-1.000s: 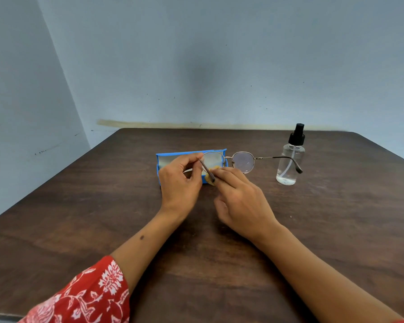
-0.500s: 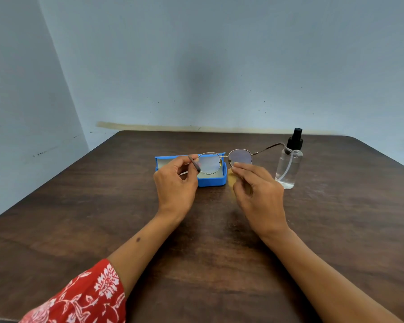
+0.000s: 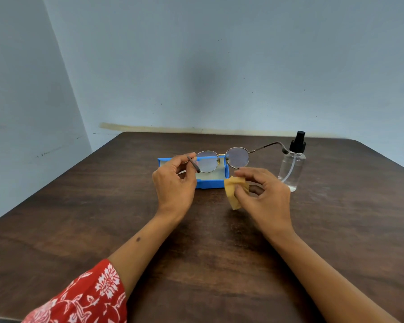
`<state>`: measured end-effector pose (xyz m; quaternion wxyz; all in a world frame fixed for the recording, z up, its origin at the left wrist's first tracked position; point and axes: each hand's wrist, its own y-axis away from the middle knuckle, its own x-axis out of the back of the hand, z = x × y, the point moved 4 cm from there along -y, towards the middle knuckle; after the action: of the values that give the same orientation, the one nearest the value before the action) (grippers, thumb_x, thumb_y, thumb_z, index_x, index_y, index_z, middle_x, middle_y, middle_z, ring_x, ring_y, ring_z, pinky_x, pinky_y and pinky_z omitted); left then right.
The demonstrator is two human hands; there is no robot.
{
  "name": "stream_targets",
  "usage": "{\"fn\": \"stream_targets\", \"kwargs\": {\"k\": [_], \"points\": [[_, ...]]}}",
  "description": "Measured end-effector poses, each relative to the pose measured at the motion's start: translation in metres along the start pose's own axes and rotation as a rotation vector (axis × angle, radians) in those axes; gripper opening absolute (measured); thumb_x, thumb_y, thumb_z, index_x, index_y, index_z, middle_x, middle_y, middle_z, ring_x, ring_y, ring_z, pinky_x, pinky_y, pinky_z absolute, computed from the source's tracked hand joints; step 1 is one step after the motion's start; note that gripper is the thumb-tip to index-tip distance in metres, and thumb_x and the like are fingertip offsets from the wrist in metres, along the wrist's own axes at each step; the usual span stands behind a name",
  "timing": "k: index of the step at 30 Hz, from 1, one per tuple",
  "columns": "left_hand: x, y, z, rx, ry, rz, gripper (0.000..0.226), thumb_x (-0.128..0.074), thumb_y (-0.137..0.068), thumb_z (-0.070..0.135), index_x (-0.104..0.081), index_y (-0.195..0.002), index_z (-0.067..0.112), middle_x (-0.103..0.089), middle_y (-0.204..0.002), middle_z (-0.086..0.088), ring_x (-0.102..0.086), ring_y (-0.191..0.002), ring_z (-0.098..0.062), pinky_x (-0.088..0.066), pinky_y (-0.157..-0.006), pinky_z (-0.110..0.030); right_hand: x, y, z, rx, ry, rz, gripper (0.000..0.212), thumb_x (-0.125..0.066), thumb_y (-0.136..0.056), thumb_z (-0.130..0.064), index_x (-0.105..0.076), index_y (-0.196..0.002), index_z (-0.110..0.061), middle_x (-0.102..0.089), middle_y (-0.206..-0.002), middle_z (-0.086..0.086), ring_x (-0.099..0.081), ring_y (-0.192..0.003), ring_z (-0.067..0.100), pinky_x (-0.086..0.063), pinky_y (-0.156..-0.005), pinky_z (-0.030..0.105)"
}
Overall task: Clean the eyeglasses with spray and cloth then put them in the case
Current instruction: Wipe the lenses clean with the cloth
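The step in hand looked like the wiping stage, caught between strokes: the eyeglasses [image 3: 222,159] were held up above the open blue case [image 3: 210,183], lenses facing the person, while the cloth [image 3: 234,191] sat just below the right-hand lens without touching it. The left hand [image 3: 175,183] pinched the near end of the left temple between thumb and forefinger, the other fingers curled loosely under, so the frame hung from that one grip with its right temple reaching out toward the spray bottle [image 3: 292,164]. The right hand [image 3: 261,194] bunched the yellow cloth between thumb and fingertips, palm turned left, wrist low over the table [image 3: 79,217]. The bottle stood upright to the right of the case, near the hand but apart from it. By my reckoning the next move called for bringing the cloth up to a lens and pinching it front and back, with the left hand steadying the frame, since a hold on one temple alone would let it twist. Casing the glasses was not yet done.
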<state>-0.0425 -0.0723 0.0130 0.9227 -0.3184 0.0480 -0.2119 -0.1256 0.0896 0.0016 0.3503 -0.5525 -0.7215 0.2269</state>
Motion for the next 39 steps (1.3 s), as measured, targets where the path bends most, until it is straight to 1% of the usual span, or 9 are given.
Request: {"fn": "stream_targets", "kwargs": {"k": [7,11,14,19,22,25,30,35,39], "points": [[0.001,-0.001,0.003,-0.044,-0.032,-0.004,0.021,-0.061,-0.087,0.003,-0.065,-0.099,0.020,-0.066,-0.084,0.008,-0.069,-0.084,-0.013,-0.057,-0.073,-0.025,-0.005,0.001,-0.001,-0.048,0.014,-0.112,0.043,-0.075,-0.067,0.002,-0.067,-0.107,-0.013,-0.057,-0.108,-0.002,-0.061,-0.092,0.003,-0.051,-0.077,0.010],[0.002,-0.002,0.002,-0.062,-0.041,0.012,0.019,-0.062,-0.087,0.004,-0.068,-0.101,0.012,-0.067,-0.086,0.006,-0.069,-0.083,-0.013,-0.058,-0.069,-0.022,-0.007,0.002,0.002,-0.110,0.062,-0.166,0.029,-0.079,-0.067,-0.007,-0.072,-0.093,-0.015,-0.049,-0.112,-0.005,-0.057,-0.096,0.001,-0.048,-0.074,0.004],[0.003,-0.002,0.002,-0.068,-0.053,0.016,0.018,-0.062,-0.087,0.005,-0.069,-0.102,0.011,-0.066,-0.083,0.009,-0.069,-0.082,-0.012,-0.057,-0.066,-0.019,-0.005,0.002,0.001,-0.120,0.032,-0.106,0.017,-0.078,-0.067,-0.006,-0.074,-0.081,-0.016,-0.055,-0.105,-0.005,-0.058,-0.090,-0.003,-0.047,-0.073,0.004],[0.004,-0.004,0.003,-0.065,-0.069,0.019,0.019,-0.061,-0.087,0.004,-0.068,-0.103,0.012,-0.065,-0.082,0.012,-0.068,-0.080,-0.008,-0.055,-0.066,-0.014,0.005,0.000,0.010,-0.222,0.023,0.005,0.024,-0.068,-0.076,-0.007,-0.068,-0.079,-0.031,-0.066,-0.072,-0.012,-0.061,-0.070,0.002,-0.051,-0.065,0.019],[0.004,-0.003,0.003,-0.067,-0.083,0.017,0.020,-0.062,-0.087,0.005,-0.067,-0.105,0.012,-0.064,-0.084,0.011,-0.067,-0.081,-0.007,-0.054,-0.067,-0.011,0.012,-0.001,0.011,-0.234,0.078,0.080,0.017,-0.066,-0.083,-0.012,-0.062,-0.092,-0.026,-0.065,-0.079,-0.010,-0.061,-0.072,0.005,-0.053,-0.066,0.029],[0.004,-0.003,0.003,-0.068,-0.082,0.019,0.020,-0.062,-0.087,0.005,-0.068,-0.104,0.013,-0.064,-0.082,0.012,-0.067,-0.081,-0.008,-0.054,-0.067,-0.012,0.011,0.001,0.007,-0.196,0.155,0.053,0.018,-0.066,-0.083,-0.018,-0.057,-0.098,-0.024,-0.065,-0.084,-0.008,-0.059,-0.074,0.007,-0.051,-0.067,0.032],[0.004,-0.004,0.001,-0.069,-0.062,0.011,0.019,-0.062,-0.086,0.005,-0.068,-0.104,0.010,-0.066,-0.084,0.008,-0.069,-0.083,-0.013,-0.057,-0.070,-0.022,0.003,0.007,0.005,-0.181,0.340,-0.091,0.027,-0.065,-0.080,-0.027,-0.050,-0.103,-0.026,-0.063,-0.070,-0.007,-0.052,-0.058,0.010,-0.038,-0.058,0.028],[0.004,-0.003,0.003,-0.075,-0.077,0.005,0.019,-0.062,-0.087,0.005,-0.068,-0.105,0.009,-0.066,-0.086,0.006,-0.068,-0.084,-0.012,-0.055,-0.070,-0.013,0.007,0.008,0.013,-0.368,0.370,-0.058,0.030,-0.063,-0.078,-0.029,-0.049,-0.105,-0.027,-0.057,-0.071,-0.006,-0.054,-0.074,0.018,-0.038,-0.064,0.030],[0.003,-0.003,0.002,-0.068,-0.086,-0.003,0.020,-0.061,-0.088,0.006,-0.067,-0.106,0.010,-0.066,-0.089,0.005,-0.068,-0.087,-0.012,-0.057,-0.072,-0.018,0.008,0.008,0.019,-0.417,0.434,-0.098,0.031,-0.066,-0.076,-0.024,-0.054,-0.104,-0.024,-0.054,-0.095,-0.003,-0.046,-0.092,0.015,-0.034,-0.069,0.029]]}}
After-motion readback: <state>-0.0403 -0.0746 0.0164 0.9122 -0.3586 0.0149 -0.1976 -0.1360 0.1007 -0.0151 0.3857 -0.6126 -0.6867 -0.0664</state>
